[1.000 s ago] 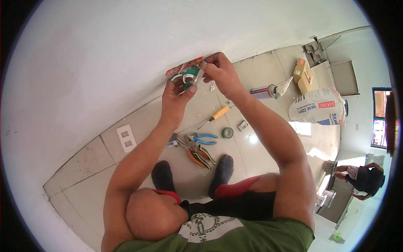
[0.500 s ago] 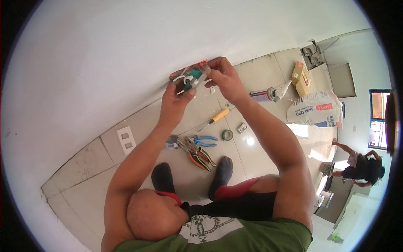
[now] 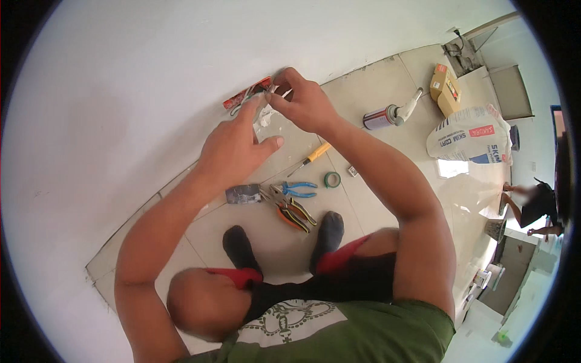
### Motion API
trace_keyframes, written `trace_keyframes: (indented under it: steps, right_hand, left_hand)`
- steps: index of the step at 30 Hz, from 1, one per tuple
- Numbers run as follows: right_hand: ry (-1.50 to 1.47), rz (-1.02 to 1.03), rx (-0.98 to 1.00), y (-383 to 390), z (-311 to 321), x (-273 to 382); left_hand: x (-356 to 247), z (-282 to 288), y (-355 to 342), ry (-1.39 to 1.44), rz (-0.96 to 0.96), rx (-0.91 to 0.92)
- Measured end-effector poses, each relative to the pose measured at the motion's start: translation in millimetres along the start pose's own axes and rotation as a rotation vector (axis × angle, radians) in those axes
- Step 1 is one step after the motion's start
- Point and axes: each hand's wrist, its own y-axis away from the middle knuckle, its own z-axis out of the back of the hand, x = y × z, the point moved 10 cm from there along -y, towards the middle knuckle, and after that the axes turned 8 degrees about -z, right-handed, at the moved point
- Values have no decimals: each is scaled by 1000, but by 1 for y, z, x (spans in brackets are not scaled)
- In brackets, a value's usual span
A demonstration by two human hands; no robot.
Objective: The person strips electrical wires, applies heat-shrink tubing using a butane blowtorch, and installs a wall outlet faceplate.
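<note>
An orange-red wall box (image 3: 237, 100) sits low in the white wall, with a grey-green piece (image 3: 235, 111) showing at its lower edge. My left hand (image 3: 233, 142) reaches up to the box. Its fingers are stretched over the opening and its thumb stands apart. To the right of the box, my right hand (image 3: 305, 104) has thumb and index finger pinched close together near the left fingertips. What that pinch holds is hidden. The fingers cover most of what is inside the box.
On the tiled floor lie a yellow-handled screwdriver (image 3: 310, 158), blue-handled pliers (image 3: 299, 189), pliers with black-and-orange handles (image 3: 293, 216), a putty knife blade (image 3: 244, 194) and green tape (image 3: 331, 179). Right are a gas torch (image 3: 382, 117), a cardboard box (image 3: 446, 89), a white sack (image 3: 469, 136) and another person (image 3: 535, 206).
The green-and-white fitting held out between both hands has gone to the wall box and is mostly hidden. My left thumb has come away from it. The view has shifted.
</note>
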Motion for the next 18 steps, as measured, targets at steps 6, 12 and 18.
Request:
trace_keyframes:
  steps: [6,12,18]
  right_hand:
    - [275,199,19,14,30,16]
    - [102,36,70,46,55,-8]
    - [144,-528,128,88,-4,-154]
  left_hand:
    - [-7,-3,-35,-59,134,130]
    - [7,-16,-54,109,288,191]
    - [-8,-36,-47,588,544,57]
